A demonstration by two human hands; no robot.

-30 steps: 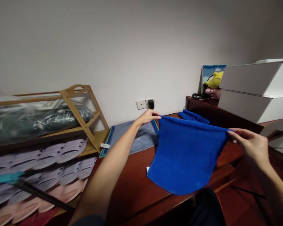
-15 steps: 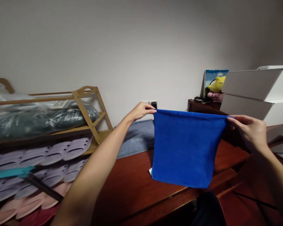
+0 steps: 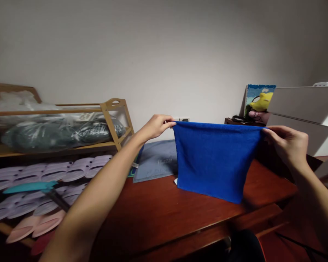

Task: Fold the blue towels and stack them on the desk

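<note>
A plain blue towel point(image 3: 211, 162) hangs spread out in front of me, held by its two upper corners. My left hand point(image 3: 161, 125) pinches the upper left corner between thumb and fingers. The upper right corner is gripped by my right hand point(image 3: 288, 140), its thumb toward me. The top edge runs nearly straight between them, and the lower edge hangs low over the reddish-brown wooden table point(image 3: 150, 214). Behind the towel's left side lies a grey-blue folded cloth point(image 3: 155, 162) with faint lettering. A small white thing peeks out beside the towel's lower left corner.
On the left stands a wooden rack point(image 3: 110, 112) holding plastic-wrapped bundles point(image 3: 62, 131) above rows of lilac slippers point(image 3: 79, 169) and pink slippers point(image 3: 49, 223). White boxes point(image 3: 297, 103) are stacked at right, near a picture point(image 3: 253, 94) with a yellow plush toy point(image 3: 262, 102).
The towel's lower edge has risen in view and its bottom swings farther from me. Both hands keep hold of the corners. The view has turned slightly left.
</note>
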